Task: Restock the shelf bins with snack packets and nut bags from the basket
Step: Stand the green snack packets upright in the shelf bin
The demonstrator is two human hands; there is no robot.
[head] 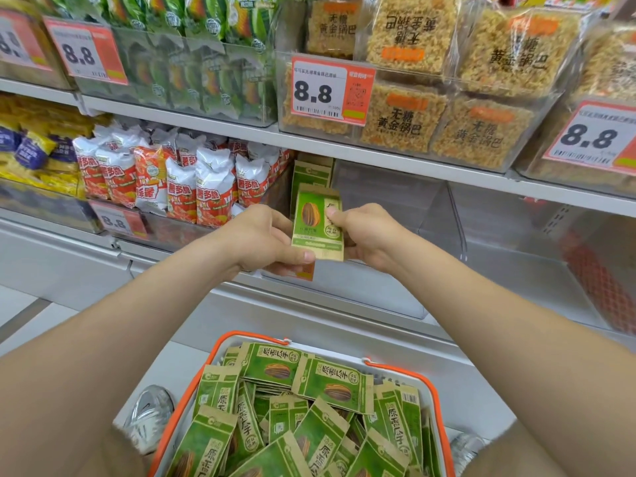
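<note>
Both hands hold a small stack of green and tan sunflower seed packets (316, 223) upright in front of the middle shelf. My left hand (265, 241) grips the stack's lower left with the thumb on its bottom edge. My right hand (368, 232) pinches the right side, thumb on the front. Behind the stack, one or two matching packets (311, 172) stand in a clear shelf bin (389, 201) that is otherwise bare. Below, a white basket with an orange rim (406, 371) holds several more of the same green packets (309, 407).
Left of the clear bin stand red and white chip bags (182, 180) and yellow and purple packs (38, 149). The upper shelf carries green snack bags (192, 46) and golden rice crust packs (413, 80) behind 8.8 price tags. A silver shoe (149, 414) is beside the basket.
</note>
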